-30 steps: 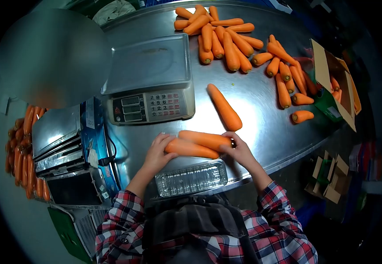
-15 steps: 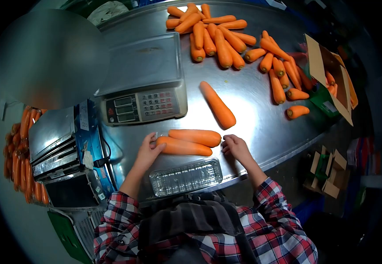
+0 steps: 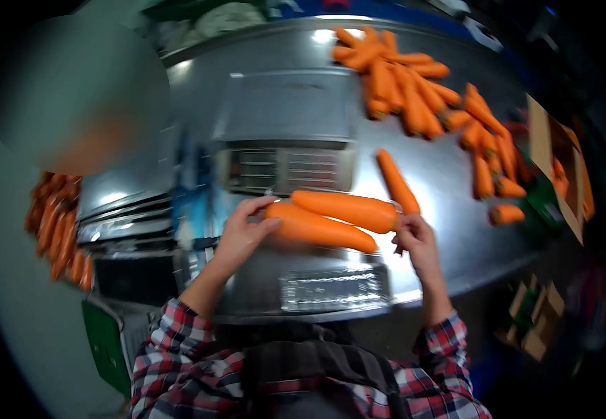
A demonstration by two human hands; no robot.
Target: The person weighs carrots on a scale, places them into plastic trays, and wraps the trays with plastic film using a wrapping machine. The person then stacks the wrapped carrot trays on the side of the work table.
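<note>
Two large carrots lie side by side between my hands, the upper carrot (image 3: 345, 209) and the lower carrot (image 3: 320, 229). My left hand (image 3: 246, 230) has its fingers and thumb round the left end of the lower carrot. At the right end of the upper carrot, my right hand (image 3: 416, 237) has its fingers closed on the tip. A clear plastic tray (image 3: 334, 288) rests on the metal table (image 3: 449, 262) just below them. One single carrot (image 3: 397, 183) lies above my right hand.
A weighing scale (image 3: 285, 115) stands behind the carrots. Heaped carrots (image 3: 415, 87) are at the back right, beside a cardboard box (image 3: 544, 143). On the left are a wrapping machine (image 3: 128, 202) and bagged carrots (image 3: 55, 227).
The view has shifted, so the table items appear further right. My right hand now touches the upper carrot, and both carrots have shifted relative to each other and sit closer to the scale.
</note>
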